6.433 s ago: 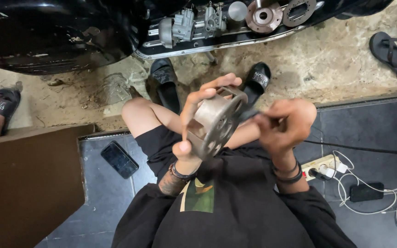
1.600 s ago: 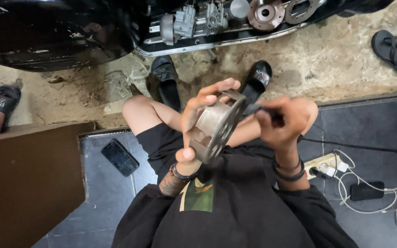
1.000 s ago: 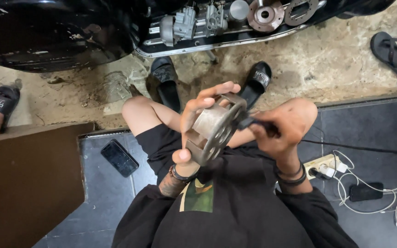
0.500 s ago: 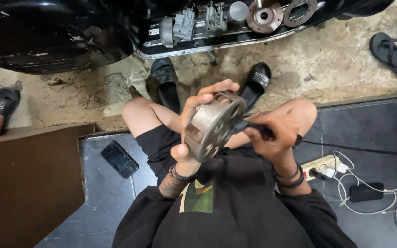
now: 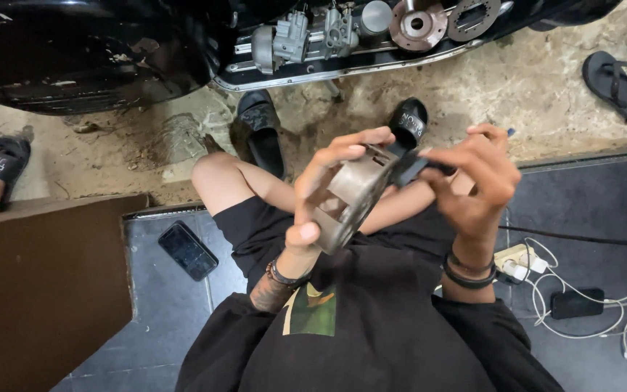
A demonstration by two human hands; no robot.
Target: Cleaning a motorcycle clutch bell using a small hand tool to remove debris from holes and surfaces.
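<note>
My left hand [image 5: 322,190] grips a round grey metal part [image 5: 350,196] with cut-out windows, holding it tilted on edge above my lap. Fingers wrap its upper rim and the thumb presses its lower edge. My right hand [image 5: 473,181] is closed on a thin dark tool [image 5: 415,167] whose black end meets the part's upper right rim. A bit of blue shows at the tool's far end above my fingers. I sit with knees bent, black sandals on my feet.
An opened engine [image 5: 357,36] with exposed metal parts lies on the sandy ground ahead. A black phone [image 5: 188,250] rests on the dark tile at left, beside a brown board [image 5: 45,290]. A power strip [image 5: 520,261] with white cables and another phone [image 5: 577,303] lie right. A loose sandal [image 5: 616,84] is far right.
The round part has turned slightly in my left hand and my right hand has shifted the tool along its rim. Both hands have stayed over my lap.
</note>
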